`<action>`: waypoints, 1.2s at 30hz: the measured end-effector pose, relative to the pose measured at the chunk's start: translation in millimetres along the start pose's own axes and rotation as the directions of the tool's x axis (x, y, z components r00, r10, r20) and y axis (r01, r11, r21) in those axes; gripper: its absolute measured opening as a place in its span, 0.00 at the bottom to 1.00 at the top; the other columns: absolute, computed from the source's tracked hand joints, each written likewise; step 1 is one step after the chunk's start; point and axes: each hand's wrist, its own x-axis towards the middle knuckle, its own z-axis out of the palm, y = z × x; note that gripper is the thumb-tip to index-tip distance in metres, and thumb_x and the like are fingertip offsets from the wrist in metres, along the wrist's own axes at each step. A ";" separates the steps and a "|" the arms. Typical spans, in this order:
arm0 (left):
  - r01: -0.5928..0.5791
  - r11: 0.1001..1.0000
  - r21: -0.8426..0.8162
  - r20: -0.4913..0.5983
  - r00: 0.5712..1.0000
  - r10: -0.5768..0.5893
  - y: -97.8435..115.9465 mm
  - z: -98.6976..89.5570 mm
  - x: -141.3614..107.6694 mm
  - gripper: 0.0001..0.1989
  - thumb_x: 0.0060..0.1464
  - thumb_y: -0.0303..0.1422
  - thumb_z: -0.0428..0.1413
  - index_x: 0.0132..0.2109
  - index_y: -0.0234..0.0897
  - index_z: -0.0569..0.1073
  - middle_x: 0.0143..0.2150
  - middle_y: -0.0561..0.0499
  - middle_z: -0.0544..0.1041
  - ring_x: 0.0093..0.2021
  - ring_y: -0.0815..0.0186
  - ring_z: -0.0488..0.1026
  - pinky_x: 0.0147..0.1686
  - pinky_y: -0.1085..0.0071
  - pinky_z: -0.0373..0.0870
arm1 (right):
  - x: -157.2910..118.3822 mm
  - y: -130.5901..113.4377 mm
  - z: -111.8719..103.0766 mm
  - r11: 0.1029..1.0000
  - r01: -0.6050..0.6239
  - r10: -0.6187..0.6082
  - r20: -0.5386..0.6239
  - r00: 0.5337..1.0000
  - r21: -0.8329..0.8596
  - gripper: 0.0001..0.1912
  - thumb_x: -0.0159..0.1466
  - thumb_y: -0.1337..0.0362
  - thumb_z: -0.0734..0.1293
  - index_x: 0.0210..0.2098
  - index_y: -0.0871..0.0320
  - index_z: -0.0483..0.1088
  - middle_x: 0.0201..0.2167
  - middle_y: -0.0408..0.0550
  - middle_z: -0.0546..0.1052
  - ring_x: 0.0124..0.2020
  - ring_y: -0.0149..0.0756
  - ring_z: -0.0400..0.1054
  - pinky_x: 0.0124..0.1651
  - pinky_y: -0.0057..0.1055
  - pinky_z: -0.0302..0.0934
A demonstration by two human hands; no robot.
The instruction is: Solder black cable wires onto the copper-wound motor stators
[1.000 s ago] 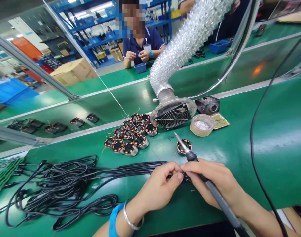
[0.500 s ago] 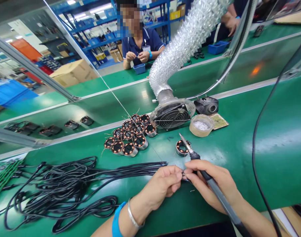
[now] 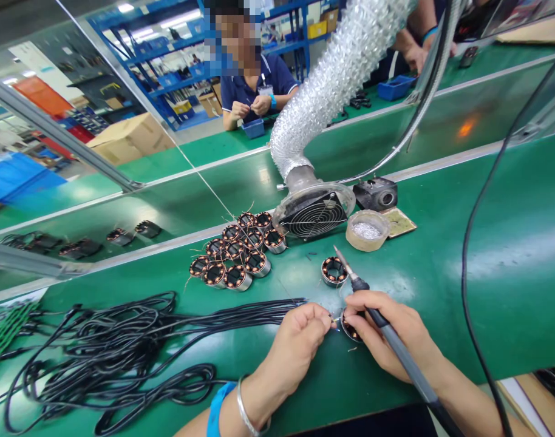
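Though aslant, soldering iron (image 3: 396, 345) tip-forward

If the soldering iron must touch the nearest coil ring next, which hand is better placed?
The right hand, most likely: it grips the soldering iron and is right at the nearest coil ring, while the left hand pinches thin wire ends.

From afar, I have the left hand (image 3: 300, 341) pinching thin wire ends (image 3: 333, 323) beside a copper-wound ring (image 3: 349, 331); the right hand (image 3: 393, 331), at that ring, grips a soldering iron (image 3: 398, 349). Black cables (image 3: 99, 346) lie left, and more rings (image 3: 234, 250) cluster near a fan (image 3: 314, 217).
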 end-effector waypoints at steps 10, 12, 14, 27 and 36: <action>-0.029 0.994 0.105 -0.047 0.998 0.034 -5.3 0.6 0.7 0.15 0.52 0.42 0.57 0.28 0.37 0.65 0.18 0.64 0.51 0.19 0.75 0.42 0.20 0.75 0.42 | -7.4 -13.2 -22.8 0.999 -0.005 0.002 -0.057 0.998 -0.051 0.18 0.68 0.73 0.63 0.55 0.51 0.68 0.40 0.40 0.80 0.38 0.26 0.76 0.46 0.18 0.69; -0.029 0.993 0.117 -0.059 0.998 0.036 -5.4 0.7 0.6 0.14 0.52 0.42 0.57 0.28 0.37 0.66 0.18 0.63 0.51 0.19 0.75 0.42 0.20 0.75 0.42 | -10.1 -19.9 -35.2 0.998 -0.049 0.047 -0.059 0.997 -0.032 0.20 0.68 0.70 0.63 0.58 0.50 0.67 0.37 0.41 0.80 0.35 0.28 0.76 0.40 0.21 0.70; -0.031 0.991 0.132 -0.069 0.997 0.041 -5.1 1.4 0.7 0.14 0.51 0.42 0.57 0.28 0.37 0.66 0.18 0.63 0.52 0.19 0.75 0.43 0.21 0.75 0.42 | -11.7 -26.2 -46.6 0.998 -0.070 0.069 -0.060 0.996 -0.007 0.17 0.68 0.67 0.63 0.55 0.49 0.70 0.33 0.42 0.78 0.31 0.31 0.74 0.31 0.23 0.68; -0.047 0.982 0.183 -0.085 0.994 0.063 -0.9 6.1 -0.8 0.14 0.51 0.42 0.57 0.27 0.36 0.67 0.18 0.62 0.54 0.20 0.74 0.45 0.21 0.75 0.43 | -18.9 -21.1 -46.8 0.981 -0.177 0.187 -0.135 0.973 0.083 0.07 0.65 0.65 0.64 0.39 0.51 0.74 0.29 0.43 0.76 0.26 0.34 0.70 0.25 0.26 0.64; -0.051 0.978 0.201 -0.099 0.992 0.072 -1.0 6.4 -0.4 0.15 0.52 0.42 0.57 0.26 0.37 0.65 0.18 0.62 0.53 0.20 0.74 0.45 0.22 0.75 0.44 | -14.2 -34.0 -47.3 0.987 -0.142 0.147 -0.062 0.987 0.075 0.08 0.63 0.68 0.64 0.39 0.52 0.73 0.24 0.40 0.72 0.20 0.30 0.65 0.21 0.27 0.58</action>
